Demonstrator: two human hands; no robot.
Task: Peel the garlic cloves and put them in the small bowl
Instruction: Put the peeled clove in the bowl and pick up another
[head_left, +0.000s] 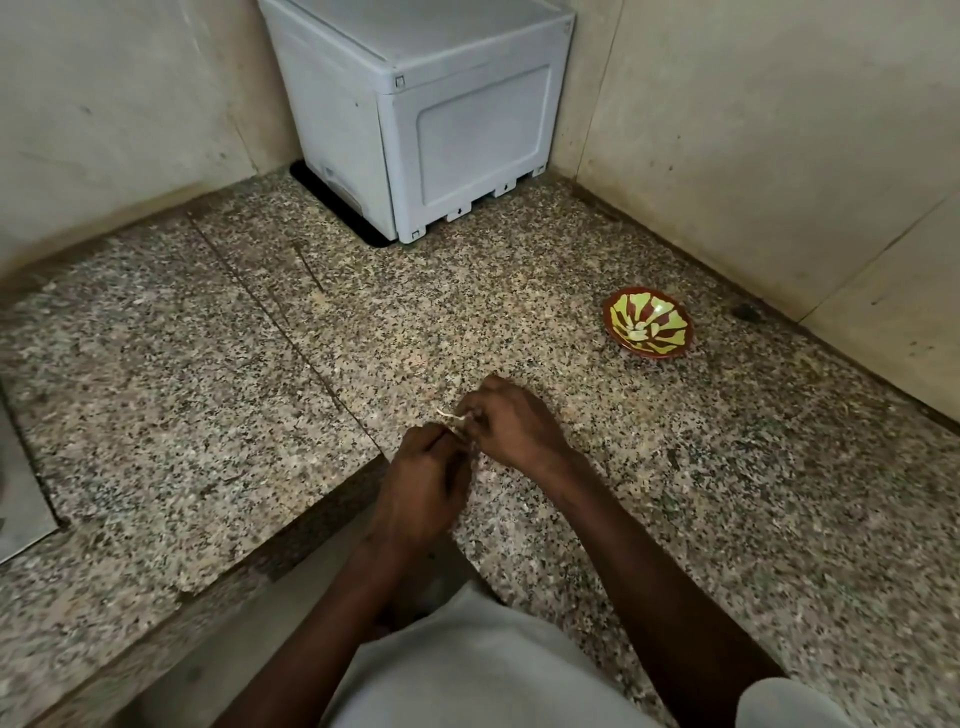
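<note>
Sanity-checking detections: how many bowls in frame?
1. The small bowl sits on the granite counter, right of the hands, near the right wall. No other is visible.

Over a speckled granite counter (218, 395), the person's left hand (423, 486) and right hand (511, 423) meet, both with fingers curled, pinching 1 pale garlic clove (457, 418) between them. A small bowl (648, 322) patterned red and yellow-green sits on the counter well apart to the right. A white box (426, 104) stands in the corner.
</note>
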